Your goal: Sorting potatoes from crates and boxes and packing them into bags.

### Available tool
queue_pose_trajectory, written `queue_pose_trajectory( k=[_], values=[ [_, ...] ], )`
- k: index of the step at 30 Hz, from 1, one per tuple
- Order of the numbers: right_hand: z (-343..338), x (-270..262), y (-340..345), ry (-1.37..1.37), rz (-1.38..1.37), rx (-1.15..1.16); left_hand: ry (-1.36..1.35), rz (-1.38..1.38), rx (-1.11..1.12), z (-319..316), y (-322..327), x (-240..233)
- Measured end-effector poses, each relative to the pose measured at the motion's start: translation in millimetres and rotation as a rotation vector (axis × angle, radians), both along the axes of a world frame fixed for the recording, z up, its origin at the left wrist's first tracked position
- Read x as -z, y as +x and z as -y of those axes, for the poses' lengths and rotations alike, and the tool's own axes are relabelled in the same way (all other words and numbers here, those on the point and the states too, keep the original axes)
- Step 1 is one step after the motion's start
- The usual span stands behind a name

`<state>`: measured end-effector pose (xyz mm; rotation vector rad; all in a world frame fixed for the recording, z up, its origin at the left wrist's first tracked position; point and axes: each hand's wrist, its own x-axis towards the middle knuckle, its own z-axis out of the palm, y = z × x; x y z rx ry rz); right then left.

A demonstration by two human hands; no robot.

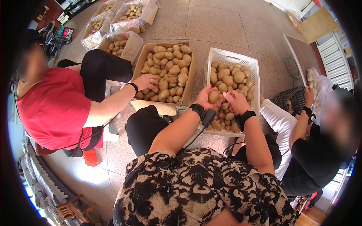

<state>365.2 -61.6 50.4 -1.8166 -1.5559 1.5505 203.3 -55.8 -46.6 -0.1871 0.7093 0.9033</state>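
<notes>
A potato [213, 97] rests in my left hand [205, 97], palm up with the fingers curled around it, above the near left side of a white plastic crate [256, 70]. My right hand [237, 101] is just to the right, over the same crate, thumb and forefinger close together near the potato; whether it holds anything small cannot be told. Potatoes [226, 76] of mixed sizes fill the crate, smaller ones nearer me. Left of it stands a cardboard box [193, 73] full of potatoes [169, 67].
A co-worker in red [56, 104] sits at left, one hand [145, 82] on the box's potatoes. Another co-worker in black [314, 158] sits at right by a dark plastic crate [291, 99]. Several plastic-lined boxes of potatoes [131, 42] stand at the upper left. A wooden stool [75, 210] is at lower left.
</notes>
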Motion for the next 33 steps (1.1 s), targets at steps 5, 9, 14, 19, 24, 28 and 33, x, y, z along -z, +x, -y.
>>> queue_pose_trajectory(
  k=[5,9,14,19,24,28,33],
  values=[
    [9.8,8.5,5.8,0.273,0.233,-0.151,0.096,0.119,-0.124,-7.6,-8.4,6.0],
    [14.2,21.4,8.8,0.204,0.336,-0.210,0.087,0.079,-0.390,-18.9,-23.0,13.4],
    [13.3,28.9,11.9,0.197,0.347,-0.236,-0.058,0.004,-0.727,-28.5,-51.5,17.9],
    [14.5,29.9,10.8,0.153,0.358,-0.241,-0.091,-0.030,-0.910,-30.2,-71.6,26.7],
    [17.0,27.9,9.6,0.133,0.346,-0.260,-0.175,-0.086,-1.012,-35.3,-83.1,28.5],
    [16.6,27.9,9.1,0.111,0.351,-0.272,-0.209,-0.114,-1.067,-38.9,-87.6,26.4],
    [17.3,31.3,8.5,0.075,0.362,-0.307,-0.278,0.039,-1.139,-38.3,-96.3,35.8]
  ],
)
